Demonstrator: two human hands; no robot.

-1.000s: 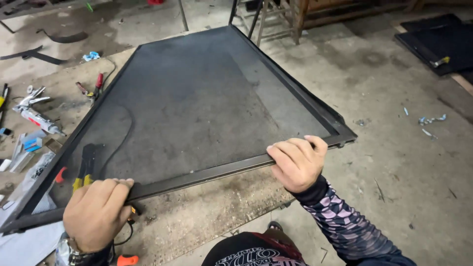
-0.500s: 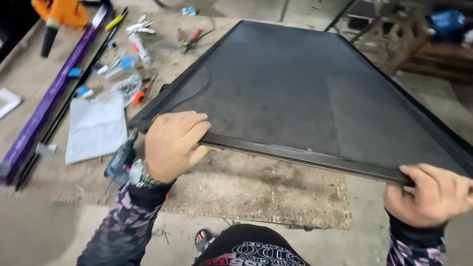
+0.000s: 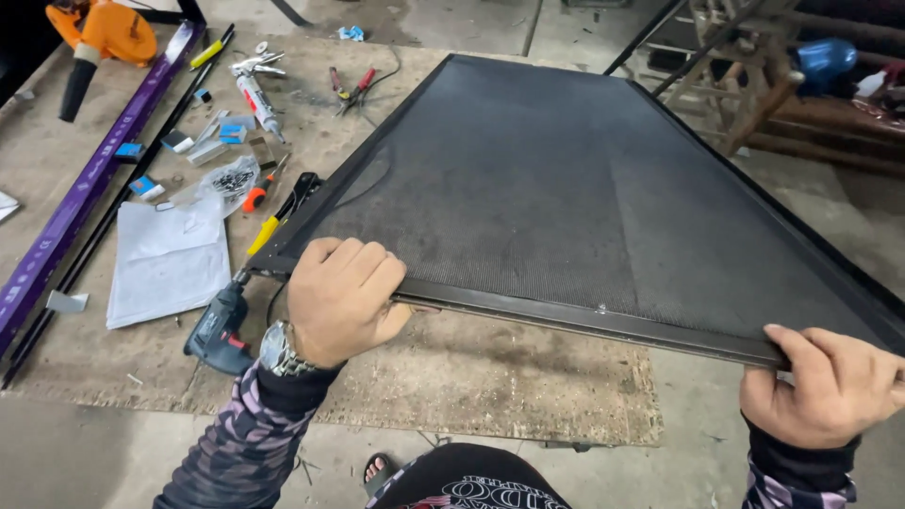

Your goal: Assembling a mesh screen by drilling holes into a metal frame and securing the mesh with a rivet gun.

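While both hands clamp its near edge, the large black mesh screen in a dark metal frame [image 3: 566,198] tilts above the worn board floor [image 3: 490,377]. Left hand [image 3: 341,300] curls over the near-left corner; right hand [image 3: 830,386] grips the near-right, frame's far right running off-picture. Beneath that left corner, a dark blue drill [image 3: 219,332] lies half-hidden.

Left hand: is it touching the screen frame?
Touching. The head view shows the left hand with fingers curled over the screen frame near edge.
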